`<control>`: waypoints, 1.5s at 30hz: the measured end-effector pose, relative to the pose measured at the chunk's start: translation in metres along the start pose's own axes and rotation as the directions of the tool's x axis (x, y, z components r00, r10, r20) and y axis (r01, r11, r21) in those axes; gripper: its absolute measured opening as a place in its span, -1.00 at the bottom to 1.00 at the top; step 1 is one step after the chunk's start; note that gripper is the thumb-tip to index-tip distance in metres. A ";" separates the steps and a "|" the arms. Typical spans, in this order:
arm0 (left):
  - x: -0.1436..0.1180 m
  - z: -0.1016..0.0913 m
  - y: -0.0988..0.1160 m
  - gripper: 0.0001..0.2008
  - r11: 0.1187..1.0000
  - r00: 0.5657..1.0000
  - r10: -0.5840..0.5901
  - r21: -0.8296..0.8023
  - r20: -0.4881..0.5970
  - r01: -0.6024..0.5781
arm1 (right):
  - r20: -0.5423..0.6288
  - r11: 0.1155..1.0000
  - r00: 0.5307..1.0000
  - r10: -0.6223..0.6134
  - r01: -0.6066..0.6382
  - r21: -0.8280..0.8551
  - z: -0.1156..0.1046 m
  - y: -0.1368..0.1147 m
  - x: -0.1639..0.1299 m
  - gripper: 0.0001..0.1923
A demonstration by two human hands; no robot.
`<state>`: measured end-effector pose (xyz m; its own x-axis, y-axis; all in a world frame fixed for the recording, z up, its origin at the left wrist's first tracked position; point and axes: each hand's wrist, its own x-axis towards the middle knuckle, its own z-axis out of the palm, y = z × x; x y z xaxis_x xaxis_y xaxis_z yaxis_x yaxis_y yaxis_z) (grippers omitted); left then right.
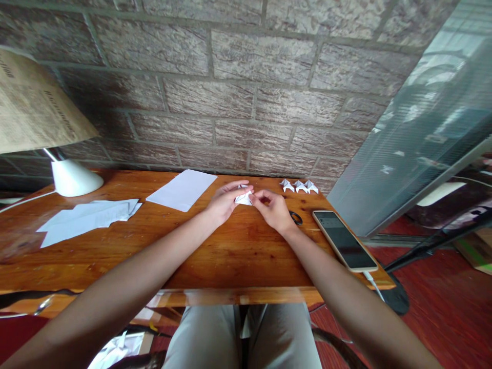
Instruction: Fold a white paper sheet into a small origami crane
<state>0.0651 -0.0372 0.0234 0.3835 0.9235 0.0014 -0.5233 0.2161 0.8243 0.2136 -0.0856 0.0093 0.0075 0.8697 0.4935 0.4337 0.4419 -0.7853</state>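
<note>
Two hands meet over one small folded paper piece (243, 197) near the far middle of the wooden table (230, 256). The left hand (224, 201) pinches its left side and the right hand (273, 207) pinches its right corner with fingertips pressed together. Three finished folded figures (299, 186) stand in a row just to the far right, a flat white sheet (181, 189) lies to the left, and more sheets (88, 218) lie further left near a lamp (71, 177). A phone (344, 240) lies on the right edge. I think the thin paper could tear or crease wrongly if the pinch pulls too hard.
</note>
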 end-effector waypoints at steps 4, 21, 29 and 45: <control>0.001 -0.001 -0.001 -0.67 0.996 0.999 0.042 0.072 0.013 -0.042 | 0.002 1.000 1.000 0.000 0.000 0.003 -0.001 0.001 0.000 -0.64; 0.000 -0.008 0.000 -0.63 0.996 0.999 0.007 0.086 0.032 -0.010 | 0.129 0.993 0.992 0.015 -0.030 0.115 -0.008 -0.007 0.003 -0.57; -0.004 -0.009 0.004 -0.59 0.986 0.997 -0.007 0.165 0.082 -0.007 | 0.043 0.999 0.998 0.039 -0.039 -0.012 -0.015 -0.006 0.003 -0.55; -0.001 -0.009 0.000 -0.63 0.993 0.999 0.038 0.108 0.030 -0.041 | 0.105 0.902 0.964 0.245 -0.266 0.341 -0.013 -0.001 0.006 -0.75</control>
<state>0.0580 -0.0356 0.0186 0.3859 0.9212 0.0498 -0.4533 0.1423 0.8799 0.2251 -0.0837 0.0174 0.0189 0.9696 0.2440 0.0822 0.2417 -0.9669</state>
